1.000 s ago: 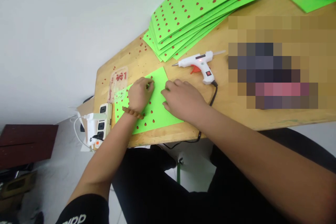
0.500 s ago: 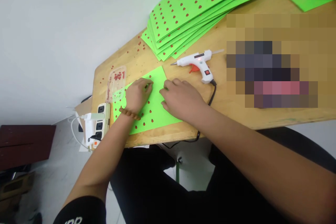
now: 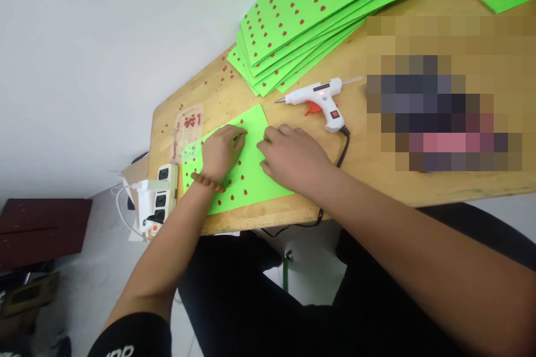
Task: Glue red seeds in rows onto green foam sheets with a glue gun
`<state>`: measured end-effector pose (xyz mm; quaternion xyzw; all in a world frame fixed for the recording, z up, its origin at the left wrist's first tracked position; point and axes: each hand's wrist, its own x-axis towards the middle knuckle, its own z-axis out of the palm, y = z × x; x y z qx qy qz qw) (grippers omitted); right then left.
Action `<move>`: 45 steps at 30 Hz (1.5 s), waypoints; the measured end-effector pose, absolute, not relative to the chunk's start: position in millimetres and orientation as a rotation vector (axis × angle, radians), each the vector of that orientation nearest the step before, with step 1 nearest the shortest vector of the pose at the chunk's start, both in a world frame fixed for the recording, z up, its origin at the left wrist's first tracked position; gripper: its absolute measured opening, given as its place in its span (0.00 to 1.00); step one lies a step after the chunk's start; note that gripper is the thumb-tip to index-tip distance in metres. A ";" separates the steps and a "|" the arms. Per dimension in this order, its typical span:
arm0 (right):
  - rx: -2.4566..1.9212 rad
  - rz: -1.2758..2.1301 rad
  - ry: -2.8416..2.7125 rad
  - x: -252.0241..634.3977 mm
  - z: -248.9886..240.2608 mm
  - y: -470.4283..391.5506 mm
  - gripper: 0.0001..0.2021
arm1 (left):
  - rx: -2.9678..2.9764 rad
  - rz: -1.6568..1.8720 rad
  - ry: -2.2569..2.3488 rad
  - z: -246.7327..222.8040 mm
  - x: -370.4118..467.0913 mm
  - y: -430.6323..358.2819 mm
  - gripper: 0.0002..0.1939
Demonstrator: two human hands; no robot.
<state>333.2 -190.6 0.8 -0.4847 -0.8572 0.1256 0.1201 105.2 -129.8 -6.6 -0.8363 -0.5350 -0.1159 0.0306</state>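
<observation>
A bright green sheet (image 3: 268,178) dotted with rows of small red pieces lies on the wooden table under both hands. My left hand (image 3: 223,149), with a beaded bracelet on the wrist, presses thumb and forefinger together over the sheet near a red dot. Whatever is in that pinch is too small to make out. Just right of it, my right hand (image 3: 288,153) rests on the sheet's right part, fingers bent, thumb apart, nothing visible in it. Beyond the right hand lies a white hot glue gun (image 3: 324,99) with a red trigger, its light lit and a glue stick out the back.
A clear plastic tray (image 3: 200,122) of red pieces stands left of the sheet, overlapping its corner. Loose red bits (image 3: 225,70) are scattered behind. A stack of dotted green sheets (image 3: 288,17) sits at the back. A power strip (image 3: 166,192) is at the left edge; a pixelated patch covers the right.
The whole view has shifted slightly to the right. Both hands keep almost the same pose over the sheet, and the glue gun lies where it was.
</observation>
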 end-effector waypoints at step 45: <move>-2.146 0.283 -1.822 403.8 12.1 -172.6 0.17 | -2.088 -1.052 -2.042 10.8 46.1 -223.3 0.07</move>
